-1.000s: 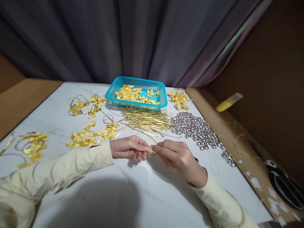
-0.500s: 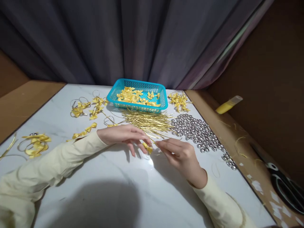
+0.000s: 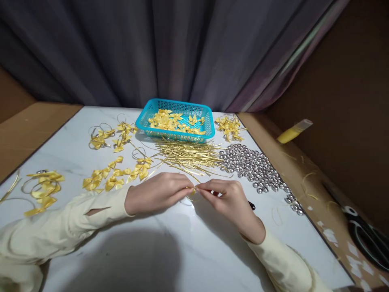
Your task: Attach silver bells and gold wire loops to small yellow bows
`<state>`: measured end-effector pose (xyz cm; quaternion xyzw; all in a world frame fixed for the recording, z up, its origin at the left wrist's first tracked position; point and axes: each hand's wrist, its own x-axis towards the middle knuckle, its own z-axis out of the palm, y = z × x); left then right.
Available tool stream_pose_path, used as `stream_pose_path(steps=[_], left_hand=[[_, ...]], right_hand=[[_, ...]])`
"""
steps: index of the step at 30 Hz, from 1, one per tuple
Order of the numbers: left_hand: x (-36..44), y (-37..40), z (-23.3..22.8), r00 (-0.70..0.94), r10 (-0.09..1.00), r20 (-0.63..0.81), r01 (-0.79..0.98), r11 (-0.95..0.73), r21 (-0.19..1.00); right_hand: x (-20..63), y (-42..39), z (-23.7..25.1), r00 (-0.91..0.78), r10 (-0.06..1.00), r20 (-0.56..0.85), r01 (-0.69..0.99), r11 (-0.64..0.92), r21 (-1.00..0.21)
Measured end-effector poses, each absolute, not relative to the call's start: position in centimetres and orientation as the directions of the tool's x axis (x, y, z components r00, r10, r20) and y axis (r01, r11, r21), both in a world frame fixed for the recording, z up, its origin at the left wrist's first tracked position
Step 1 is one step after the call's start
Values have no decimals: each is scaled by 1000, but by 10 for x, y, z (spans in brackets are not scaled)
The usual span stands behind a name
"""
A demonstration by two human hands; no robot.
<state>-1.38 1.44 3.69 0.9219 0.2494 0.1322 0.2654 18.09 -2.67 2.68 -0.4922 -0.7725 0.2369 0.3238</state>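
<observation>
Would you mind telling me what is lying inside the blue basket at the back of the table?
The blue basket holds a loose pile of small yellow ribbon bows. The turquoise floor shows between them; anything beneath the pile or behind the near wall is hidden.

Worktop point(image 3: 170, 251) white marble with faint grey veining, basket point(image 3: 175, 121) turquoise lattice, bows point(image 3: 105, 178) yellow satin, wires point(image 3: 188, 156) gold, bells point(image 3: 255, 166) shiny silver, sleeves point(image 3: 60, 227) pale cream, curtain point(image 3: 170, 48) dark grey-purple, glue stick point(image 3: 293, 132) yellow, scissors point(image 3: 364, 233) black.
</observation>
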Motion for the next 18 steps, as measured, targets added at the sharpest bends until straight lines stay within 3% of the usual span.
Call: stream_pose_path(steps=[10, 18], left_hand=[[-18, 12, 37, 866, 495, 78, 412, -793, 449], [-17, 10, 37, 859, 503, 89, 420, -795, 438]], right_hand=[[179, -23, 30, -289, 941, 179, 595, 322, -736], [179, -25, 28, -287, 936, 204, 591, 341, -731]])
